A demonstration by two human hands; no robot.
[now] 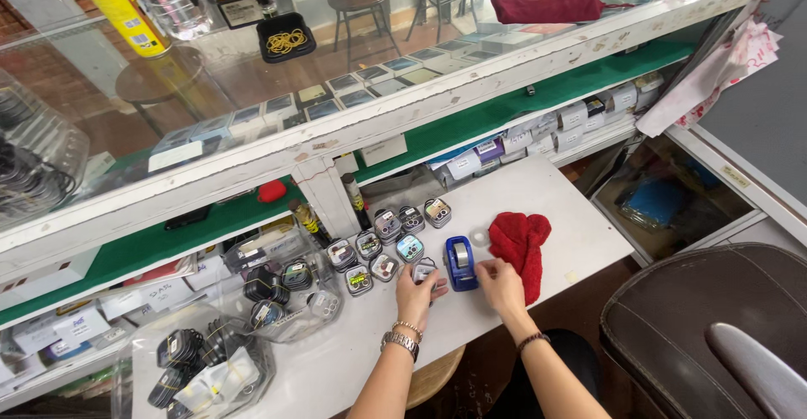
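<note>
We note the blue tape dispenser [461, 263] standing between both hands, long axis running away from us, the right hand [499, 286] touching its near end with curled fingers, the left hand [418, 292] apparently pinching a small case [424, 270].

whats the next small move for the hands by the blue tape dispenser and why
Probably pull a short strip of tape. The right hand sits right beside the blue tape dispenser, fingers at its lower edge, while the left hand rests against a small clear case next to it. Whether a strip is already drawn is too small to tell.
</note>
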